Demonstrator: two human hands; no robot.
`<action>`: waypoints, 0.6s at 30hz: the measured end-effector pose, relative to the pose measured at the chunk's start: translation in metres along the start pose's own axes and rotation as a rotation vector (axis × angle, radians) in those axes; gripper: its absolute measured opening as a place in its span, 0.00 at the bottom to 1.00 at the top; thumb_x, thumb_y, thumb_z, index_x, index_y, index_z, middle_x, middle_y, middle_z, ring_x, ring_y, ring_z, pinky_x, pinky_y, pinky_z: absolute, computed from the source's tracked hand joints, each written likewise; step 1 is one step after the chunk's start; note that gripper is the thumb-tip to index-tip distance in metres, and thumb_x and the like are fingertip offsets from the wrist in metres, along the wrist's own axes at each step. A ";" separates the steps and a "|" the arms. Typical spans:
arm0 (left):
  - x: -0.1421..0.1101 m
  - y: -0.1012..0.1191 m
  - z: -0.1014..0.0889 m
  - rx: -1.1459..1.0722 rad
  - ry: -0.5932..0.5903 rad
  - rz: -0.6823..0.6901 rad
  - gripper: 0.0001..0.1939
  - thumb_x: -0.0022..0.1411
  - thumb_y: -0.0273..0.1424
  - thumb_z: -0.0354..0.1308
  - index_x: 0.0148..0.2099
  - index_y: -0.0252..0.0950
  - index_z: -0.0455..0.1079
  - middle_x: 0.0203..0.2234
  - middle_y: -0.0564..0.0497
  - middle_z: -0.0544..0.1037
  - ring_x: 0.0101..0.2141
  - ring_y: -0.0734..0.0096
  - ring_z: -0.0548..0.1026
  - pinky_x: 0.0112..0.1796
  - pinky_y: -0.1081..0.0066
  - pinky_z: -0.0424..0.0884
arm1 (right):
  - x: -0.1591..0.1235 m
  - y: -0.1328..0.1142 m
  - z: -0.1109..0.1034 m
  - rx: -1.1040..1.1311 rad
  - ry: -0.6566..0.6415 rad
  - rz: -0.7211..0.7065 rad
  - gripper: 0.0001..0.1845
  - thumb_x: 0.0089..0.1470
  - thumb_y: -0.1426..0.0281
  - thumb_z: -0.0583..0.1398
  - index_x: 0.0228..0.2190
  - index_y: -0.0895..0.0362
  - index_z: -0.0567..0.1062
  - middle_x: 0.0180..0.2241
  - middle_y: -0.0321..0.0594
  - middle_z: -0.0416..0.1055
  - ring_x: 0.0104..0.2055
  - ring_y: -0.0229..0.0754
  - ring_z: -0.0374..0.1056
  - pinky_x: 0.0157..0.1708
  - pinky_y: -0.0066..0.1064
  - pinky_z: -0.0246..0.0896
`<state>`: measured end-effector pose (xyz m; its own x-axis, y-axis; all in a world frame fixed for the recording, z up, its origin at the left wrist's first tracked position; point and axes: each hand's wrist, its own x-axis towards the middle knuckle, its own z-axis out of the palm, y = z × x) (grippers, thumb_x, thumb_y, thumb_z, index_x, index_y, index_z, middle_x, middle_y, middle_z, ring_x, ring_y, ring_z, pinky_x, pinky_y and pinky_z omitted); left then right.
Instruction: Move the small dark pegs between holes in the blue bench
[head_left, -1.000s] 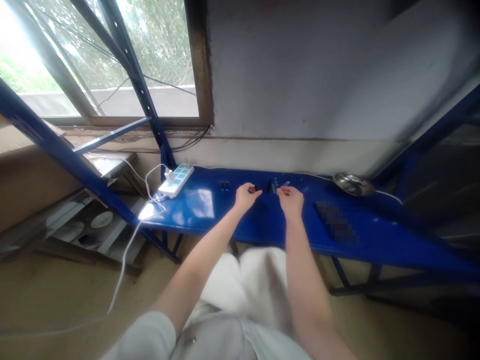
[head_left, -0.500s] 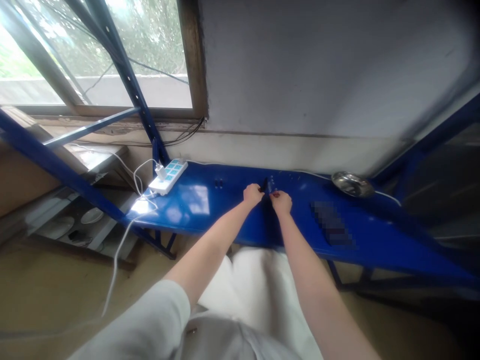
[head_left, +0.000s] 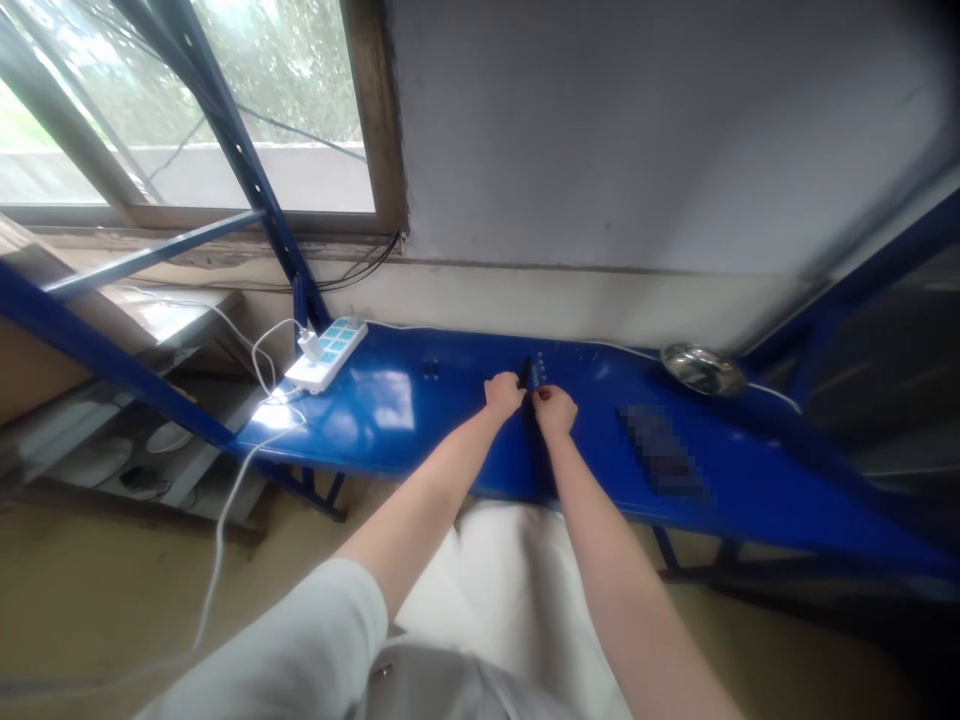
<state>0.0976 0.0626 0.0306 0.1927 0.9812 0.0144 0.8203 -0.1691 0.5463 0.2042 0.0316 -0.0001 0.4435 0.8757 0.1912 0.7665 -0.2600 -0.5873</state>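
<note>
In the head view, I have my left hand (head_left: 505, 394) and right hand (head_left: 556, 410) close together over the bench (head_left: 480, 350), probably so both can work at one spot. My left fingers curl in beside a dark piece (head_left: 526, 368); whether they grip it, I can't tell. My right fingers are bunched too, just short of some clear bits (head_left: 540, 367), and what they hold is too small to make out. Those bits lie just past my hands, likely for easy reach. Two dark bits (head_left: 430, 370) stand apart, left of my left hand, perhaps set aside.
</note>
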 end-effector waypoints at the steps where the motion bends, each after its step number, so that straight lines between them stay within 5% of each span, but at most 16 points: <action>1: 0.000 0.000 0.001 0.003 -0.004 0.002 0.08 0.55 0.32 0.54 0.35 0.34 0.71 0.35 0.45 0.77 0.40 0.63 0.73 0.43 0.64 0.64 | 0.000 0.000 0.000 -0.005 -0.003 -0.005 0.14 0.48 0.67 0.54 0.33 0.58 0.76 0.32 0.43 0.74 0.36 0.43 0.67 0.36 0.31 0.56; 11: -0.004 0.007 0.002 0.049 -0.008 -0.064 0.10 0.57 0.34 0.54 0.39 0.34 0.68 0.40 0.43 0.75 0.43 0.61 0.71 0.50 0.58 0.56 | -0.002 0.000 -0.003 -0.032 -0.012 -0.024 0.14 0.48 0.67 0.54 0.32 0.59 0.76 0.32 0.44 0.73 0.36 0.43 0.67 0.36 0.31 0.56; 18: -0.035 -0.027 -0.037 -0.002 0.131 0.013 0.25 0.61 0.33 0.48 0.59 0.34 0.51 0.44 0.38 0.72 0.43 0.59 0.72 0.41 0.65 0.65 | -0.009 -0.006 -0.014 -0.067 -0.033 0.003 0.14 0.48 0.67 0.55 0.36 0.60 0.74 0.33 0.47 0.73 0.38 0.46 0.68 0.39 0.36 0.57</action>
<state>0.0485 0.0364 0.0463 0.1313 0.9826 0.1313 0.8172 -0.1822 0.5468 0.2021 0.0190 0.0129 0.4310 0.8876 0.1626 0.7948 -0.2881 -0.5341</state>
